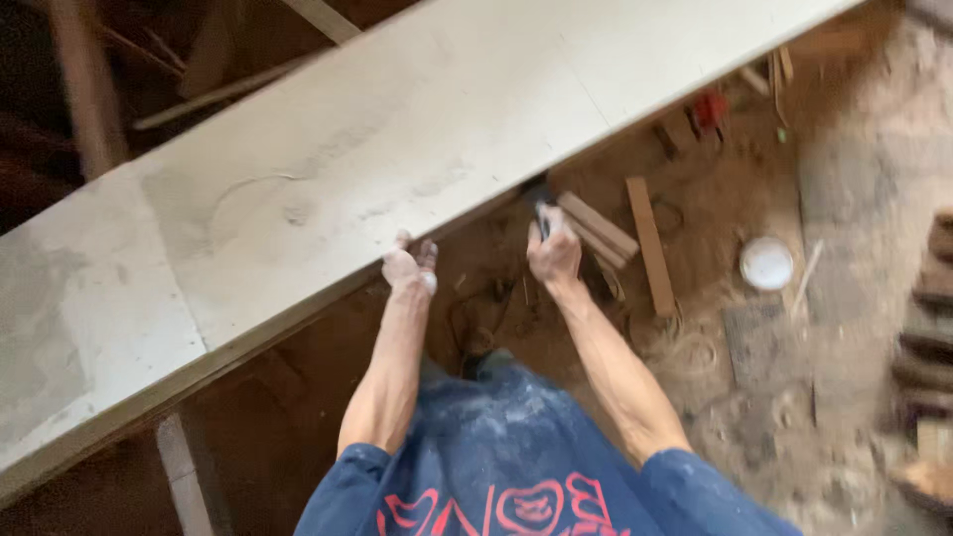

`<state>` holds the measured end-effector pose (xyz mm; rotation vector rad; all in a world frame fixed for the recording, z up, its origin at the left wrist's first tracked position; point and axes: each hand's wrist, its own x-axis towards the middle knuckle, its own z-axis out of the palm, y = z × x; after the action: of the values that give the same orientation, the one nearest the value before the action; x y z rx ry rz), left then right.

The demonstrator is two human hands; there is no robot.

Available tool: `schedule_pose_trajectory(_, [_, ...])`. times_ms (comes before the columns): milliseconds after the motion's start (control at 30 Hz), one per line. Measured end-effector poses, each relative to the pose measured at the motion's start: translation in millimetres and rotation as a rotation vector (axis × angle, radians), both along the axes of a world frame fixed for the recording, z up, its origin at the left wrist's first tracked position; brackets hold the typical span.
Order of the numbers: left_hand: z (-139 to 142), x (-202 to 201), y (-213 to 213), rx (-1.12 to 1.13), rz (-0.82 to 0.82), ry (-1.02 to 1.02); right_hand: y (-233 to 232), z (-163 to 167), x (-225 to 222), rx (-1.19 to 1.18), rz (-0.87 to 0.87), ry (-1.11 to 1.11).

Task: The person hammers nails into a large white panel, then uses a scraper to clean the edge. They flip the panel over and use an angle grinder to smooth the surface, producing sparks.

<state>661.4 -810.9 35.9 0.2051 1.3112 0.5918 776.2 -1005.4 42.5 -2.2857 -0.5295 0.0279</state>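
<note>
Gripped: left hand (410,266) pinched board (328,189) edge at frame centre; right hand (553,253) clenched dark tool (541,210) just beside. Board long, stiff, dusty, probably heavy; best held along edge.

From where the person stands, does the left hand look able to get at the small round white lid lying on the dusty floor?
Probably not as things stand. The left hand grips the near edge of the long pale board, while the round white lid lies well off to the right, beyond the right hand and scattered wood strips.
</note>
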Motion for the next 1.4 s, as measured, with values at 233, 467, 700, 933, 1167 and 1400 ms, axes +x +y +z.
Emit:
schedule_pose_trajectory(233, [-23.8,-13.8,5.3,0.052,-0.056,-0.072,-48.4,13.8,81.9,-0.077,-0.136,-0.108])
schedule_pose_trajectory(467, [-39.2,-33.2,5.0,0.057,-0.065,-0.028,-75.4,30.5,137.6,-0.044,-0.053,0.036])
schedule_pose_trajectory(700, [-29.0,-28.7,-0.9,0.035,-0.041,-0.026,-77.0,9.3,149.2,0.017,-0.046,-0.114])
schedule_pose_trajectory(933, [-31.0,-13.0,-7.7,-0.019,0.087,-0.004,-76.7,-15.7,168.9,0.011,-0.036,-0.233])
schedule_pose_trajectory(1167, [-24.4,17.5,-56.9,0.123,-0.152,-0.083,-89.5,-33.9,182.9,-0.037,-0.001,-0.085])
schedule_pose_trajectory(1400, [-25.7,177.9,-133.5,-0.072,-0.382,-0.378,-94.1,-47.2,182.3,0.008,0.029,-0.18])
